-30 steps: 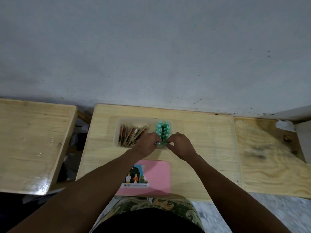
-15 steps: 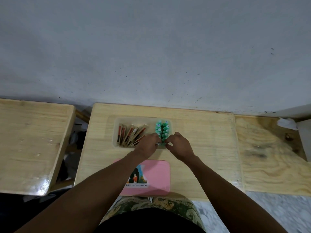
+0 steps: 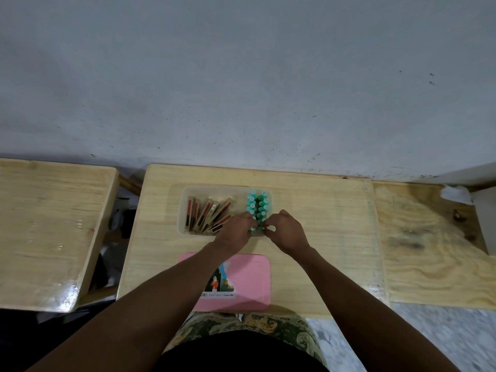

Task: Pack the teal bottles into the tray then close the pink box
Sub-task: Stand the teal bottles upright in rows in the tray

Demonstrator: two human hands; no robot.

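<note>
Several teal bottles [image 3: 258, 204] stand upright in two rows at the right end of a clear plastic tray [image 3: 182, 210] on the middle table. My left hand [image 3: 236, 230] and my right hand [image 3: 285, 230] meet at the near end of the rows. Their fingertips pinch the nearest teal bottles, which are mostly hidden by the fingers. The pink box lid [image 3: 249, 280], with a picture label, lies flat near the table's front edge under my left forearm.
Several brown and red slim boxes [image 3: 208, 216] lean in the left part of the tray. A second wooden table [image 3: 45, 232] stands to the left across a dark gap. A plywood board [image 3: 434, 245] lies to the right, with crumpled white paper [image 3: 456, 194] at its far corner.
Both hands have stayed at the near end of the bottle rows, with only small finger shifts. The view has drifted slightly.
</note>
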